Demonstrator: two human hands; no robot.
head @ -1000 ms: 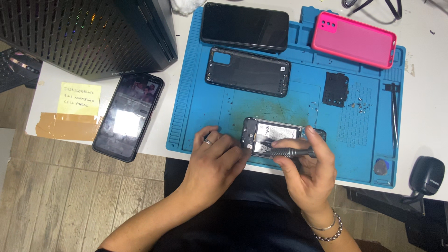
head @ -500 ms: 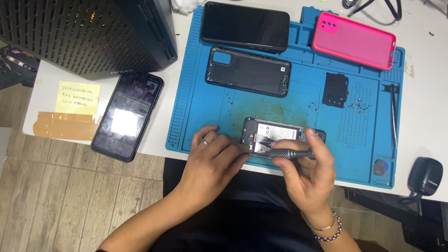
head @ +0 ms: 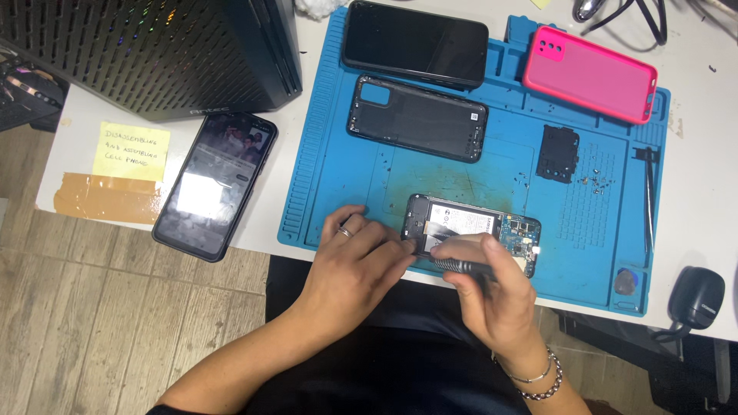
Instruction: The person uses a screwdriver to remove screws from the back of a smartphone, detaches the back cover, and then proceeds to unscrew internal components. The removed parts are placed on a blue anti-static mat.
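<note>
An opened phone body with its battery and circuit board showing lies on the blue repair mat near the front edge. My left hand, with a ring on one finger, rests on the mat and presses the phone's left end. My right hand, a bracelet at its wrist, grips a dark ribbed screwdriver handle over the phone's lower edge. The tool's tip is hidden by my fingers.
On the mat lie a black back cover, a black phone, a pink case, a small black cover plate, loose screws and tweezers. Off the mat: a lit phone, a yellow note, a black computer tower.
Both hands stay on the opened phone; the right hand with the screwdriver has shifted only slightly. The view has drifted a little.
</note>
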